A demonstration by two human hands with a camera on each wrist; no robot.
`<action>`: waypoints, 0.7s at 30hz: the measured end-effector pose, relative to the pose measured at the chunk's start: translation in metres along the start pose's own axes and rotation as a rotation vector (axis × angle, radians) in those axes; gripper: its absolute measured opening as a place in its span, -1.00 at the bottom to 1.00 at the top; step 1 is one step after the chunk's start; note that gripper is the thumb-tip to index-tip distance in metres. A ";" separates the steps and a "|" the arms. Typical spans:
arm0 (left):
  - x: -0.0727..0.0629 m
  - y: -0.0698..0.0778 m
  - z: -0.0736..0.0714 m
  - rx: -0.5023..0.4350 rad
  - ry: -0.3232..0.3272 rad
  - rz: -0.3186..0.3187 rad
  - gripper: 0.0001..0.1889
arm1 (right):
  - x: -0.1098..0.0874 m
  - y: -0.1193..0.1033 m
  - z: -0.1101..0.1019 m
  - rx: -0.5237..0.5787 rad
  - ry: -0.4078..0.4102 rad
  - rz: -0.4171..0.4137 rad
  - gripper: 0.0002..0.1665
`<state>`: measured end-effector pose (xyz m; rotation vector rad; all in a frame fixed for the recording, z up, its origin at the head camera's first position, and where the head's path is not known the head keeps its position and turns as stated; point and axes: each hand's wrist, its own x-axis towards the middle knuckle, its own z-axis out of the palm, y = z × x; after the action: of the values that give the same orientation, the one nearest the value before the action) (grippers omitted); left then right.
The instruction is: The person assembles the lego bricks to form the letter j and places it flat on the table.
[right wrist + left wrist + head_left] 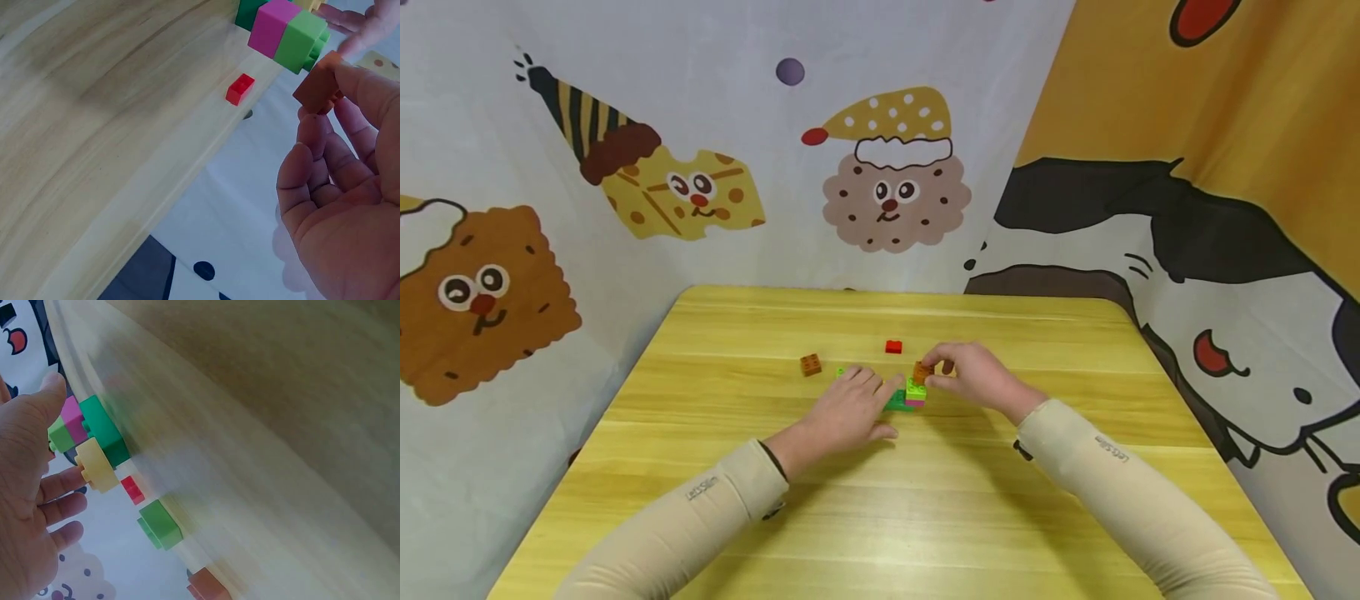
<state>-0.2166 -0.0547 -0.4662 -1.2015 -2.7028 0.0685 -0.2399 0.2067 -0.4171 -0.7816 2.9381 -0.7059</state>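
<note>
My right hand (977, 377) pinches an orange brick (319, 84) between thumb and fingers, tilted close to the studs of a light green brick (300, 42). That brick sits on a pink one (270, 28), which stands at the right end of a dark green brick (104, 432). Beside the pink brick, a pale yellow brick (98, 467) is also on the dark green one. Over the build lies my left hand (846, 410), fingers extended, some near or touching the yellow brick; the head view hides this contact.
Behind the build lies a small red brick (893, 347). An orange-brown brick (810, 365) sits to the left, and a separate green brick (161, 524) is partly hidden behind my left hand in the head view. The wooden table (880, 517) ends at a patterned cloth.
</note>
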 end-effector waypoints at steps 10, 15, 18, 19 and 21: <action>-0.001 0.000 -0.001 0.037 -0.030 0.009 0.05 | -0.002 -0.008 0.002 -0.009 -0.034 -0.052 -0.64; -0.001 -0.001 -0.001 0.033 -0.024 0.012 0.02 | -0.003 -0.008 0.002 -0.010 -0.032 -0.048 -0.55; 0.000 -0.001 -0.001 0.033 -0.019 0.013 0.00 | -0.003 -0.008 0.003 -0.003 -0.034 -0.046 -0.54; -0.001 -0.001 -0.001 0.033 -0.019 0.013 -0.01 | -0.003 -0.008 0.003 0.003 -0.033 -0.045 -0.54; 0.000 -0.001 -0.001 0.033 -0.018 0.013 -0.02 | -0.003 -0.007 0.004 0.032 -0.034 -0.031 -0.54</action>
<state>-0.2167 -0.0555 -0.4651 -1.2153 -2.6979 0.1264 -0.2332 0.2008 -0.4182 -0.8297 2.8831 -0.7325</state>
